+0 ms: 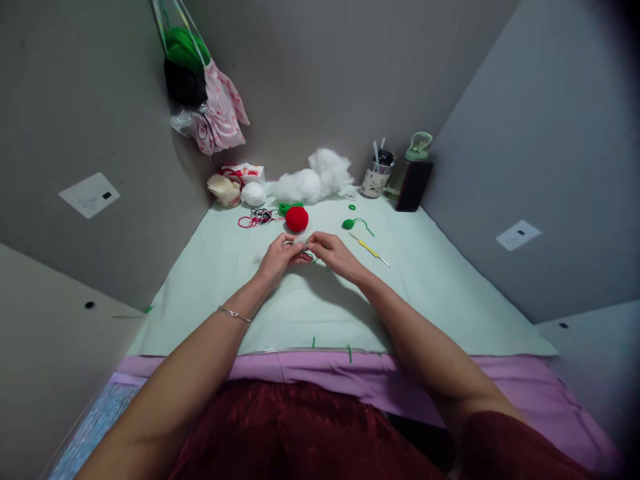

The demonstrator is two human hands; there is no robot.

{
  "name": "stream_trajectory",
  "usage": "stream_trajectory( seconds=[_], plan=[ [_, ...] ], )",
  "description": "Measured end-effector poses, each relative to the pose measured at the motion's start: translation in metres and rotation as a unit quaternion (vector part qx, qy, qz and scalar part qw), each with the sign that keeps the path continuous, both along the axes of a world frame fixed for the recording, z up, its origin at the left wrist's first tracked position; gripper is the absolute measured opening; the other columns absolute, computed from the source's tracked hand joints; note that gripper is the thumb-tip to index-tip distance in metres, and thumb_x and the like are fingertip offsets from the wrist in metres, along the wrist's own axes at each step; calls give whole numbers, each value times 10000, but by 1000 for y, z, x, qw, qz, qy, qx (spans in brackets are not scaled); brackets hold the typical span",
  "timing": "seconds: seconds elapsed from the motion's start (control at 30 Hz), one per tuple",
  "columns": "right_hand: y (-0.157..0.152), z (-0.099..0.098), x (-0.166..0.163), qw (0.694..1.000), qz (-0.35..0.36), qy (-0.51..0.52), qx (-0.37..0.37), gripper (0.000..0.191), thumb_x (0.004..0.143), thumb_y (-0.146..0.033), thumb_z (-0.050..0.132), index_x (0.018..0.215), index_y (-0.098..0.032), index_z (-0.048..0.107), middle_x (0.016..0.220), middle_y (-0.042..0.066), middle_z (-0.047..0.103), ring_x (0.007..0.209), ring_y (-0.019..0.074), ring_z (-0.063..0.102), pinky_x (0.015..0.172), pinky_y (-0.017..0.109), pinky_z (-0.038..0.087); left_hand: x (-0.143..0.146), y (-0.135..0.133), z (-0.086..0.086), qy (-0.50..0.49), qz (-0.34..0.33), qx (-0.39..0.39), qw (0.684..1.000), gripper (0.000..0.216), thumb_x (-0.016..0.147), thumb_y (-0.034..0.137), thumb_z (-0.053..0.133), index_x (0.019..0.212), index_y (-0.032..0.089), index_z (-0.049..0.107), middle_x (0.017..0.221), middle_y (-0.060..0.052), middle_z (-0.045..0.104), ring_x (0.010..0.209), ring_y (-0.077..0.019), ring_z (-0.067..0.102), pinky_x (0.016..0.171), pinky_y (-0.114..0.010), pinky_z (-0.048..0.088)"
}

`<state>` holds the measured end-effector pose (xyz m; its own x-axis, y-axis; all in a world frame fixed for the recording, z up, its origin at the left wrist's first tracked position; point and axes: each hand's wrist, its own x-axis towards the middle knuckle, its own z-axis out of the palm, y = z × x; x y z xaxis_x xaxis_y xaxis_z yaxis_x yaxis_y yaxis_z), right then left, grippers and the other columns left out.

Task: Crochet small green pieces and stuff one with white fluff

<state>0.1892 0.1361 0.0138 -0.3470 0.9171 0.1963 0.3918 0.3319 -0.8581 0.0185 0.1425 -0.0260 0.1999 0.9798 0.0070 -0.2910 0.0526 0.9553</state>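
My left hand and my right hand meet over the middle of the pale green table, fingers pinched together on a small whitish tuft of stuffing with a bit of green yarn trailing below it. Just beyond my fingertips lies a red crocheted ball with green leaves. To the right of my right hand a yellow-handled crochet hook rests on the table, near a small green crocheted piece with a yarn tail. A thin bracelet circles my left wrist.
A heap of white stuffing, a white ball, a tangle of red and black threads, a cup of tools, a green-capped bottle and a dark box line the back. Bags hang on the wall.
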Motion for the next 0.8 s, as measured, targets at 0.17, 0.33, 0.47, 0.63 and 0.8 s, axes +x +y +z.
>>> stream_trajectory(
  seconds=[0.17,0.33,0.47,0.63,0.8],
  plan=[
    [-11,2,-12,998,-26,-58,5,169,854,-290,518,722,-201,574,633,-31,542,645,146,451,671,283,342,1,6,-9,44,30,21,998,328,750,309,794,895,192,524,569,33,665,477,-157,661,533,-263,537],
    [-15,-3,-23,999,-21,-28,2,145,830,-254,536,715,-195,604,673,-6,617,631,140,463,641,281,336,1,7,-11,71,97,76,990,240,750,190,746,862,205,534,596,81,607,420,-97,573,467,-217,450],
    [-6,-7,-22,979,-14,146,-140,340,864,-501,574,702,-203,584,517,-73,356,502,109,265,509,264,251,3,1,-7,61,111,121,985,192,808,185,696,912,209,536,662,82,595,473,-77,565,514,-214,463],
    [1,-11,-16,959,-20,185,-212,435,745,-610,714,665,-215,552,473,-114,248,472,82,150,456,259,153,7,-3,-10,54,94,147,983,181,841,188,676,960,203,540,683,78,586,515,-73,563,546,-210,466],
    [2,-16,-15,988,-74,103,-92,403,752,-550,698,616,-202,547,514,-70,401,513,90,287,500,260,211,6,-4,-9,55,66,142,986,230,842,241,716,982,198,539,718,63,597,556,-87,590,574,-227,503]
  ],
)
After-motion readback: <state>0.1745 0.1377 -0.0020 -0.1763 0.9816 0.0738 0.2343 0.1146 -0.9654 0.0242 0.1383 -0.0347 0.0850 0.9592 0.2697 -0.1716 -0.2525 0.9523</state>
